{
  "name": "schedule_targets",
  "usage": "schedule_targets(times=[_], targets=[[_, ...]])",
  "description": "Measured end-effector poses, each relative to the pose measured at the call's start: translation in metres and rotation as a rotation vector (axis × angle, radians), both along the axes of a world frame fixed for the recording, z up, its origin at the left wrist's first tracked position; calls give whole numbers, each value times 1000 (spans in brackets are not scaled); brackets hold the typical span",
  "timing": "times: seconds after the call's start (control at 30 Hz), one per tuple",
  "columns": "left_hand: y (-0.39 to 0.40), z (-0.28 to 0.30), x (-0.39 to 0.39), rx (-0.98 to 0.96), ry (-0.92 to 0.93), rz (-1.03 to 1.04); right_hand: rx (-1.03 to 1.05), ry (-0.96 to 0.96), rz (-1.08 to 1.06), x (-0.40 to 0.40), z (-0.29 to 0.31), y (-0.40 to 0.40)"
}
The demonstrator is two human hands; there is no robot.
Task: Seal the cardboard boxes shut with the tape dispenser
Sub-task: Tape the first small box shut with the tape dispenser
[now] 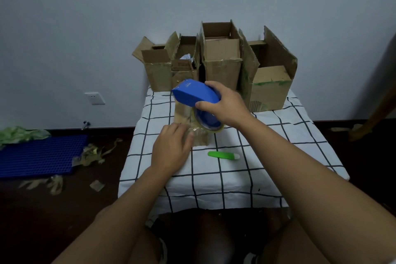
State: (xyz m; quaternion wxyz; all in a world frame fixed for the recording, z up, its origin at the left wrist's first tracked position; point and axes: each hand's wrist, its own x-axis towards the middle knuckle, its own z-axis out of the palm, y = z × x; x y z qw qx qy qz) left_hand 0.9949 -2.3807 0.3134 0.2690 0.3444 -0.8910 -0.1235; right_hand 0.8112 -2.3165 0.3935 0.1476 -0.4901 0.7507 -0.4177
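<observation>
The right hand grips the blue plastic tape dispenser above the small brown cardboard box on the checked cloth; the left hand presses it with flat fingers. If this pressing weakens, the tape may wrinkle

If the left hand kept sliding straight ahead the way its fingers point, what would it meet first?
The left hand rests on the small cardboard box, fingers pointing away and slightly right. Going on, it would probably meet the tape dispenser gripped by the right hand, though depth is unclear.
</observation>
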Motion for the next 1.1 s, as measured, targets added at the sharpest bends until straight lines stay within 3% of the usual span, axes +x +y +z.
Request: schedule_targets(times=[0.13,0.37,0.6,1.1], targets=[[-11,6,-9,82,68,4,16,46,1,4,3,-2],[-18,3,-9,40,96,-58,26,26,-14,4,3,1],[-22,-9,6,305,367,-9,24,6,-12,2,1,3],[-35,-5,18,-22,69,-147,24,16,-11,3,2,1]])
